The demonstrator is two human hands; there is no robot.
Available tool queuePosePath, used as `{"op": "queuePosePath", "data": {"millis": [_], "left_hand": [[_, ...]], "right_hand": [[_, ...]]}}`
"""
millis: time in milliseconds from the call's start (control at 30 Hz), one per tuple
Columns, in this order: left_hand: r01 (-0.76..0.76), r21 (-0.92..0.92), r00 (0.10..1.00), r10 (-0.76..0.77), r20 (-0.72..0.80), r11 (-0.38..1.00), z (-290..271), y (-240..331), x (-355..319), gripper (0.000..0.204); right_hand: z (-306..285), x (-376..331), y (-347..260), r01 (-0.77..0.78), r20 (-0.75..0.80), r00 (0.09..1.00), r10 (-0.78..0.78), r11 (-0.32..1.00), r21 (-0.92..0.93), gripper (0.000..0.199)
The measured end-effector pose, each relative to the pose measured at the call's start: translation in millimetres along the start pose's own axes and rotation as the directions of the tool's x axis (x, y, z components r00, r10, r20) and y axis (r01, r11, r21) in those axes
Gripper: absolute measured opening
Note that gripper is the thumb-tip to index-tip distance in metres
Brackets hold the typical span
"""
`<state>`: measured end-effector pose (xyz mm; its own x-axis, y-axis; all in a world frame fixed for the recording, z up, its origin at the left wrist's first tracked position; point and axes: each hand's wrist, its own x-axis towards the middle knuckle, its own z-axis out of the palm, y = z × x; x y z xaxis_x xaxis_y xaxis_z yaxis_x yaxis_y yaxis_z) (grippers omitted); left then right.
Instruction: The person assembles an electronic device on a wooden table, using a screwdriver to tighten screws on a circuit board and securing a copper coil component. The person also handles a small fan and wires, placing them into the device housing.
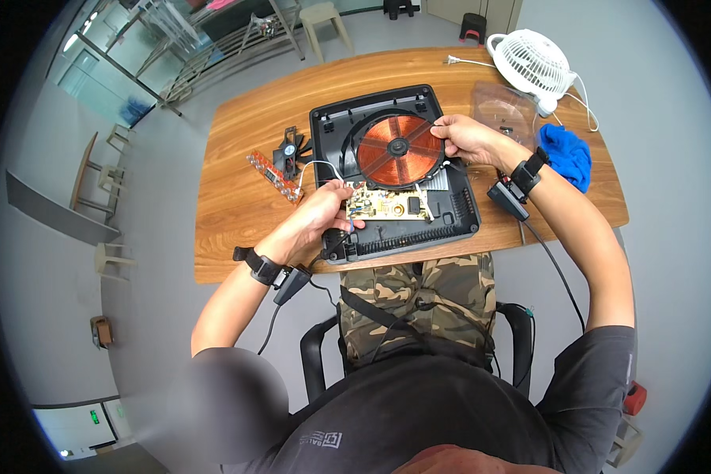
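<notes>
A black plastic housing (pixel 447 225), like an induction cooker's base, lies on the wooden table in front of me. Over it is a round copper coil (pixel 387 162), its right rim pinched between the thumb and fingers of my right hand (pixel 470 141). My left hand (pixel 329 209) grips the left end of a pale circuit board (pixel 383 207) along the coil's near edge. A silvery heat sink (pixel 437 180) shows beside the board. White wires run left to a narrow red circuit board (pixel 274 177). Near that lies a small black cooling fan (pixel 291 150).
A white electric fan (pixel 533 63) with a cord stands at the table's far right. Close by are a clear plastic tray (pixel 494 99) holding small parts and a blue cloth (pixel 566 156). Cables hang from the devices strapped to my wrists. The table's (pixel 245 237) near edge meets my lap.
</notes>
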<state>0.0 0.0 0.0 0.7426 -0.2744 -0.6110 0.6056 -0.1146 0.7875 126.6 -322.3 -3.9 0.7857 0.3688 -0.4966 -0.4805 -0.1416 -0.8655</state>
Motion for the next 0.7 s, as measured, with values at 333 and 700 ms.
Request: {"op": "queuePosePath", "data": {"millis": [333,700], "left_hand": [[0.028,0.430,0.995,0.016,-0.099,0.902,4.0,11.4,-7.7,0.026],[-0.024,0.808,0.972,0.202,-0.119,0.589,12.1,30.1,-17.0,0.038]], "right_hand": [[17.6,-7.2,-8.5,0.009,-0.093,0.995,-0.027,0.982,-0.189,0.012],[22.8,-10.2,-2.4,0.123,-0.091,0.979,-0.180,0.888,-0.442,0.043]]}}
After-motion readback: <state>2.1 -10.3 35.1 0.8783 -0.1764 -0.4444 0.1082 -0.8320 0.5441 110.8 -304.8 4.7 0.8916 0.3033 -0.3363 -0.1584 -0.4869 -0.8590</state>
